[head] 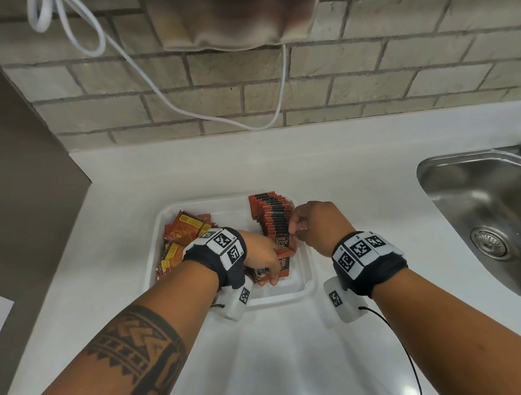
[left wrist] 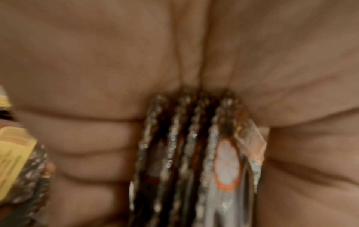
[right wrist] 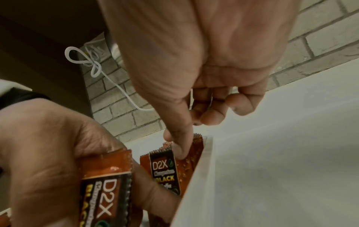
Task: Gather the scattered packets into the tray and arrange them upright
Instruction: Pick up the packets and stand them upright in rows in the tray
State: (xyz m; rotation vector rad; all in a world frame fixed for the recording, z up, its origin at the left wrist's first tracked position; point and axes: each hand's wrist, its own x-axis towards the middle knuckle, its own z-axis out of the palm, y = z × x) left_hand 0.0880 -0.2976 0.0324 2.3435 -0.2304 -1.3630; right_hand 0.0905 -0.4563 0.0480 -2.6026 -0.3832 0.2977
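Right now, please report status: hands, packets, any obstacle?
Left hand grips small stack of orange-black foil packets. Right hand pinches upright packet row in white plastic tray. Loose packets remain, tray's left.

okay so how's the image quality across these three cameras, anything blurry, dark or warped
Head view: evenly lit and sharp, though the wide lens bows the brick wall. Left wrist view: soft and out of focus, filled by the left hand gripping a bundle of packets edge-on. Right wrist view: dim and greenish, the right hand slightly blurred, yet "D2X" on the packet row is readable.
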